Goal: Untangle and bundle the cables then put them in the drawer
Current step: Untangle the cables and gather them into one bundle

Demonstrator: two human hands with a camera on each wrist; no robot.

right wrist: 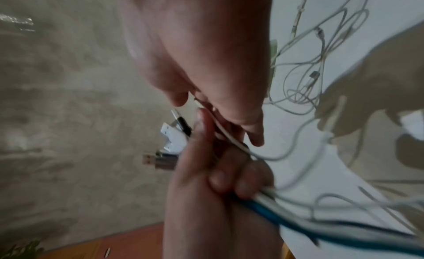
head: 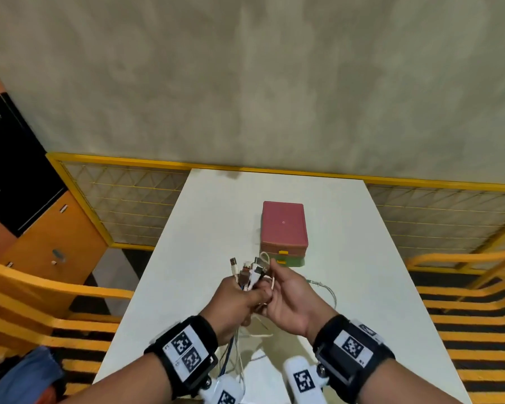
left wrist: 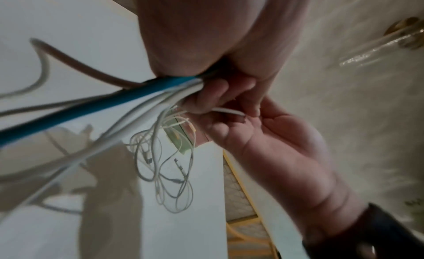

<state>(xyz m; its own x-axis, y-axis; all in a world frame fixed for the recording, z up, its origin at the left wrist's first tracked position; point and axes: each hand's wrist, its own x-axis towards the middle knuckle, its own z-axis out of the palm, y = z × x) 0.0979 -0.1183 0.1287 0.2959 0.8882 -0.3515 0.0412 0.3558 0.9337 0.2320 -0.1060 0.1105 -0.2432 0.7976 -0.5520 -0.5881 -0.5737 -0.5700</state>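
My left hand (head: pixel 239 295) grips a bundle of cables (head: pixel 250 275) above the white table (head: pixel 362 258). USB plugs (right wrist: pixel 160 159) stick up out of the fist. A blue cable (left wrist: pixel 91 106) and white ones trail down from it toward me. My right hand (head: pixel 279 287) sits right beside the left and pinches a thin white cable (right wrist: pixel 220 130) between thumb and fingers. More thin white cables (left wrist: pixel 165 172) lie tangled on the table under the hands. The small drawer unit (head: pixel 285 225), pink over green with yellow handles, stands behind the hands with both drawers closed.
A yellow mesh railing (head: pixel 123 199) runs along the table's far end. An orange cabinet (head: pixel 50 246) stands at the left. Orange-yellow chair frames (head: pixel 56 290) flank the table on both sides.
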